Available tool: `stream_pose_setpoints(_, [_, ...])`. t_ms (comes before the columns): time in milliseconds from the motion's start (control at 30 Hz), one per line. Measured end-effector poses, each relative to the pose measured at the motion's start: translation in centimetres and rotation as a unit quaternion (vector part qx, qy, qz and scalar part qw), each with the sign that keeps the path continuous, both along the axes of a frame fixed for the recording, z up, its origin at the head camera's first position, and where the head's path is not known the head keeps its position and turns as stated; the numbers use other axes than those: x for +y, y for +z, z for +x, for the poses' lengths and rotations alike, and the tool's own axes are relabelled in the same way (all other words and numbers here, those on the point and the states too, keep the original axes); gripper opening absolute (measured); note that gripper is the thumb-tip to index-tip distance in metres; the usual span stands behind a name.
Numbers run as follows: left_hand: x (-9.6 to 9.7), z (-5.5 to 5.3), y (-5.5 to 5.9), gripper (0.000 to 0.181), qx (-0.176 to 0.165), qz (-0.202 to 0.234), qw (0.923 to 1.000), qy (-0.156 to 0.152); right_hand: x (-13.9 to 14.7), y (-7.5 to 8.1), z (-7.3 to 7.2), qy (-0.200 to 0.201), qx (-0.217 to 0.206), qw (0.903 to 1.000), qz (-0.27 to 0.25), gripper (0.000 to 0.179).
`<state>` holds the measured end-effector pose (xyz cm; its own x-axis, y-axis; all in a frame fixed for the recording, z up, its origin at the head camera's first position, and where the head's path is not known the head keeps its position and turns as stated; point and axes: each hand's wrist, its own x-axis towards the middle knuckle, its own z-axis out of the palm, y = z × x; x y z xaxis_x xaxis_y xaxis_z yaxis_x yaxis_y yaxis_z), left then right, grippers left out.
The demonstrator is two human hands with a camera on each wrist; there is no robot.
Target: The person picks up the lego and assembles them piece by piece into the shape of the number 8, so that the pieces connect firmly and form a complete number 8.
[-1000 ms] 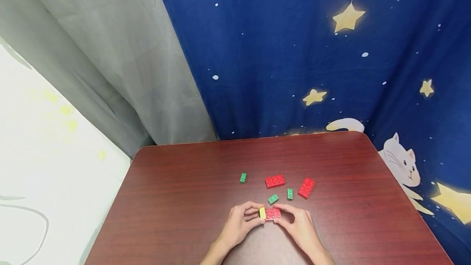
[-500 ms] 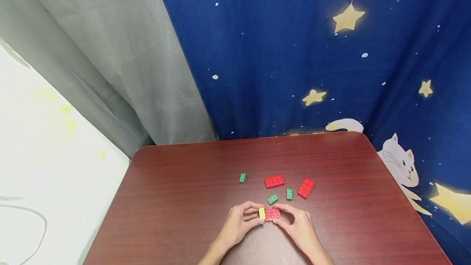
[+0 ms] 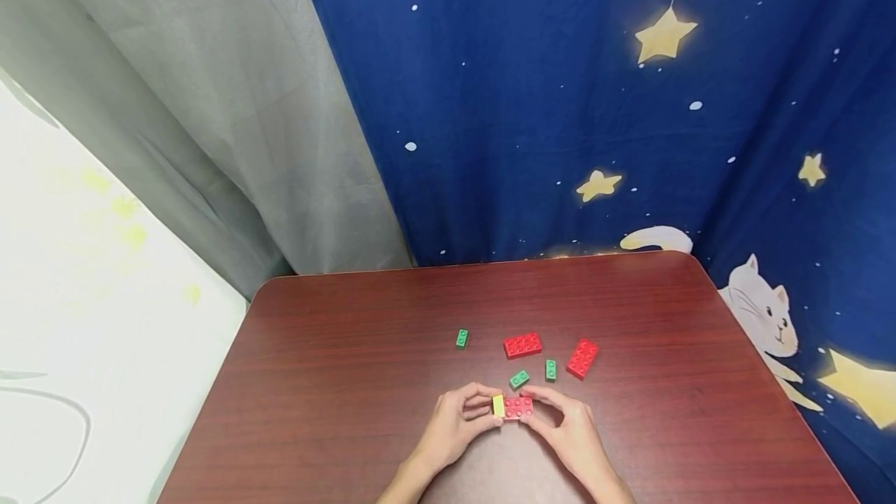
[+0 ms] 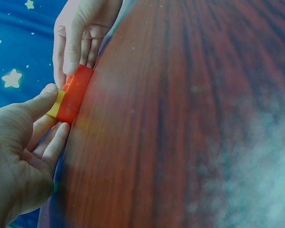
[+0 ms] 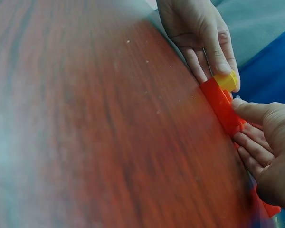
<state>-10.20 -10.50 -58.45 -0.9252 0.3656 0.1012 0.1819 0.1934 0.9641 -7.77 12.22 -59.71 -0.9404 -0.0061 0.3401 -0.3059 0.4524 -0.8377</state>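
A red toy building brick (image 3: pixel 518 408) with studs on top lies on the table in front of me, between my two hands. Across its left end sits a smaller yellow brick (image 3: pixel 498 406), raised above the red one in the right wrist view. My left hand (image 3: pixel 455 425) pinches the yellow brick between thumb and fingers. At the red brick's other end, my right hand (image 3: pixel 570 428) grips its long sides, thumb on the near side. In the left wrist view, the red brick's side (image 4: pixel 76 95) faces the camera, right at the tabletop.
Just beyond my hands lie a green two-stud brick (image 3: pixel 519 379) and another green brick (image 3: pixel 551 370). Farther off are a red brick (image 3: pixel 523 345), a tilted red brick (image 3: pixel 582 358) and a green brick (image 3: pixel 462 339). Curtains hang behind the wooden table (image 3: pixel 336 364).
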Motion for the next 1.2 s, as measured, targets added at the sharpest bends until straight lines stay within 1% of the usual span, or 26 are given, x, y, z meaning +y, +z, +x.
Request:
stream_pose_setpoints(100, [0.0,0.0,0.0,0.032,0.000,-0.001,1.0000,0.001,-0.1,0.0,-0.1,0.013,0.000,0.9987,-0.049,0.040])
stream_pose_setpoints(233, [0.0,0.0,0.0,0.032,-0.001,0.001,1.0000,0.001,-0.3,0.0,0.1,0.010,0.004,0.9956,-0.093,0.038])
stream_pose_setpoints(433, [0.1,0.1,0.0,0.033,-0.002,0.003,1.0000,0.000,-0.6,-0.2,0.2,-0.015,0.006,0.9916,-0.129,0.038])
stream_pose_setpoints(667, [0.1,0.1,0.2,0.032,-0.006,0.004,1.0000,0.002,-1.1,-0.2,-0.2,-0.045,-0.012,0.9837,-0.174,0.046])
stream_pose_setpoints(800, [0.1,0.1,0.3,0.032,-0.005,0.004,1.0000,0.002,-1.3,0.0,-0.4,-0.054,-0.021,0.9811,-0.185,0.052])
stream_pose_setpoints(900, [0.1,0.0,0.3,0.031,-0.005,0.004,1.0000,0.000,-1.5,0.2,-0.6,-0.056,-0.023,0.9810,-0.184,0.053])
stream_pose_setpoints(1033, [0.0,0.1,0.3,0.031,-0.003,0.002,1.0000,0.001,-1.9,0.3,-0.9,-0.058,-0.007,0.9832,-0.173,0.052])
stream_pose_setpoints(1200, [0.0,0.1,0.2,0.031,-0.004,0.003,1.0000,0.000,-2.4,0.3,-1.2,-0.075,0.011,0.9852,-0.154,0.051])
